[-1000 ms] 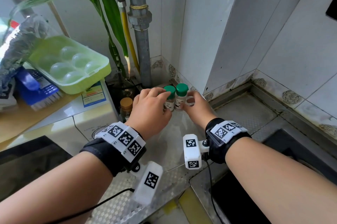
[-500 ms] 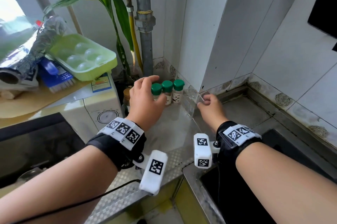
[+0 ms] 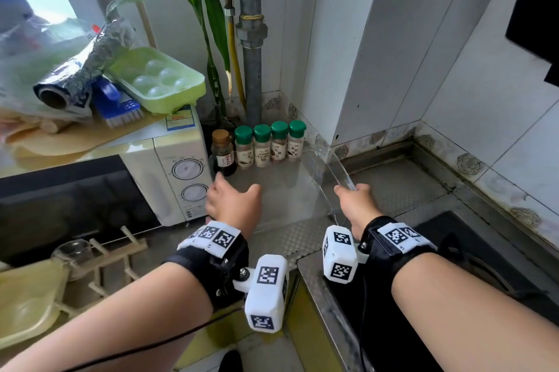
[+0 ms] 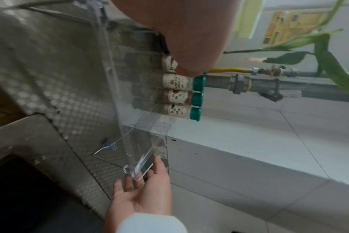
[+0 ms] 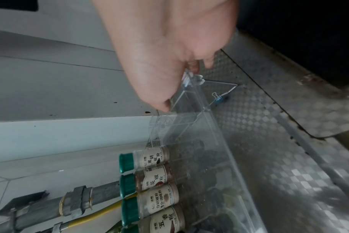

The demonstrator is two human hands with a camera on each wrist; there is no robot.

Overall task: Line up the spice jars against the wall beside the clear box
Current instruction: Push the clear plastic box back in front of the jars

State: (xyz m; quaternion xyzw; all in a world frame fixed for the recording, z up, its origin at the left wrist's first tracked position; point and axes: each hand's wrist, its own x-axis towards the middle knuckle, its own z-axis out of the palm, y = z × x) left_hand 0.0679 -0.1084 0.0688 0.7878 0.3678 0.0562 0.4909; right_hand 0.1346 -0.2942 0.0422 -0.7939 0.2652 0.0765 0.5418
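Four jars (image 3: 269, 144) stand upright in a row at the wall, touching, just left of the box (image 3: 325, 178) on the worktop (image 3: 281, 199). The right hand (image 3: 355, 205) pinches the box's near corner; only the right wrist view shows thumb and fingers clamping the rim. The left hand (image 3: 234, 200) hovers released, holding nothing.

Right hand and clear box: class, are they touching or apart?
Touching. The right wrist view shows the right hand pinching the clear box by its rim.
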